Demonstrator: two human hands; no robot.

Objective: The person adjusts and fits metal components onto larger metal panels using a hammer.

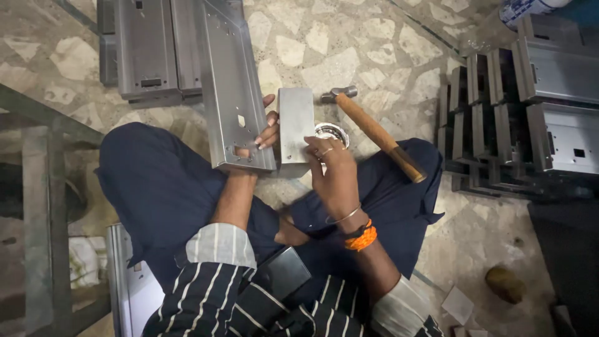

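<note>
Hands rest on a small metal block (pixel 296 128) that stands on the stone floor (pixel 349 50) between the person's knees. The left hand (pixel 268 132) is partly hidden behind a long metal panel (pixel 234 93); its fingers press the block's side. The right hand (pixel 334 171) fingers touch the block's other edge, blurred. A hammer (pixel 374 132) lies just beside it, half covering a small round tin (pixel 332 132).

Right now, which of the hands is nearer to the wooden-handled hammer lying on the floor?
Right. The right hand rests on the small grey metal block, just beside the wooden-handled hammer. The left hand grips the block's far side, so the block lies between it and the hammer.
</note>
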